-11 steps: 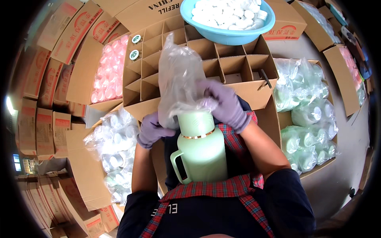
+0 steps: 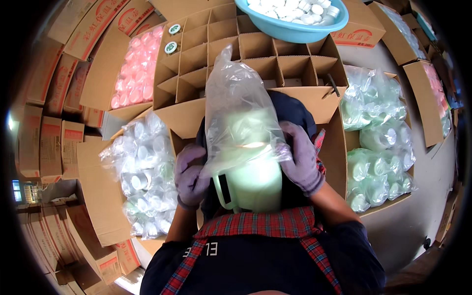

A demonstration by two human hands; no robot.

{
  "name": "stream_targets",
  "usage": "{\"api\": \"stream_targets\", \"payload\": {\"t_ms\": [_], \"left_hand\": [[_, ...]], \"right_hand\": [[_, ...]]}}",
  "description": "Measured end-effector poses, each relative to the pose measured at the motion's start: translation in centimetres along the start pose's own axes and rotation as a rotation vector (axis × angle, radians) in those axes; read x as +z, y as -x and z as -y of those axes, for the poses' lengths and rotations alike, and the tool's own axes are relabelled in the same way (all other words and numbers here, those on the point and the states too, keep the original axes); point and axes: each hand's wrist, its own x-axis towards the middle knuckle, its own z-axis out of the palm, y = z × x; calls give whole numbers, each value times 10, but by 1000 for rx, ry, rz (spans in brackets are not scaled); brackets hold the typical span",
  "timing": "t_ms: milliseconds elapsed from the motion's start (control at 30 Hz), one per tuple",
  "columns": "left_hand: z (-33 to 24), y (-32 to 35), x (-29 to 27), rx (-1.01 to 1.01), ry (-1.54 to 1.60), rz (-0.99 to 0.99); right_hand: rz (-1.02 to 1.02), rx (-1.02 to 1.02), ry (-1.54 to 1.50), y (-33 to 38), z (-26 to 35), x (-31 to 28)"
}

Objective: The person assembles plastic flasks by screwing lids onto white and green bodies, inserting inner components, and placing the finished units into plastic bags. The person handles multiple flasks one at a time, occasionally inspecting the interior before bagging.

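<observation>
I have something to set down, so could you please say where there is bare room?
Bare grey floor shows right of the bagged green pieces, below the carton flap at far right. Several cells of the divided carton look empty. Crowded: bagged white pieces beside the left hand, and the heaped blue basin.

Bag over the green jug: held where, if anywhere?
Right hand appears to hold the bag by its lower open edge; left hand is at that edge, grip unclear.

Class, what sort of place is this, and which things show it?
Probably a packing area in a workshop or warehouse: stacked cardboard boxes, a divided carton and a green jug partly inside a clear bag.
</observation>
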Motion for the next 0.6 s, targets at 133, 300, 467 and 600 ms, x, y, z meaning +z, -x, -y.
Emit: {"api": "stream_targets", "payload": {"t_ms": [133,300,467,600], "left_hand": [[-27,44,-7,89,-76,120],[-25,82,-26,-55,-121,699],[-14,30,-95,-391,321,946],[-21,-16,-35,-597,141,332]], "right_hand": [[124,-139,60,49,15,-14],[665,-6,-4,84,12,-42],[935,-47,-20,75,16,-59],[947,-65,83,82,15,-60]]}}
